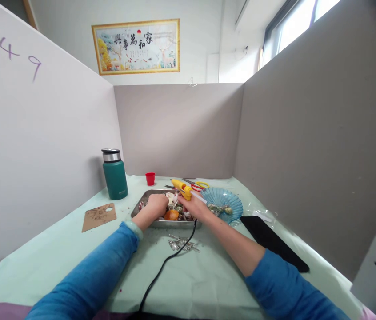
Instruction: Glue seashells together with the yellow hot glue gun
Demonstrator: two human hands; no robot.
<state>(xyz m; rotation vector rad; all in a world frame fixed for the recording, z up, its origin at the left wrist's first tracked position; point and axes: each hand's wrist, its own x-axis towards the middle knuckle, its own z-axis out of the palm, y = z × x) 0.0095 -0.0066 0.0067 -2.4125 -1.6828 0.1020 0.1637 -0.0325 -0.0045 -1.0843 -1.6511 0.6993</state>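
My right hand (195, 207) is wrapped around a yellow hot glue gun (182, 188), a white glue stick poking out of its back end. The gun sits over the right back part of a metal tray (171, 224). My left hand (156, 205) is closed with its fingers down in the tray's left side; whatever it pinches is hidden. Small dried pieces fill the tray, among them an orange slice-like piece (171, 215) near the front rim. A black cord (166, 262) runs from near my right hand down to the table's front edge.
Several silver clips (184, 243) lie in front of the tray. Rightward are a blue glass plate (213, 195) with dried flowers (226, 210) and a black slab (274, 243). Scissors (202, 184) and a red cup (150, 179) are behind; a green bottle (115, 178) and brown card (99, 216) stand left.
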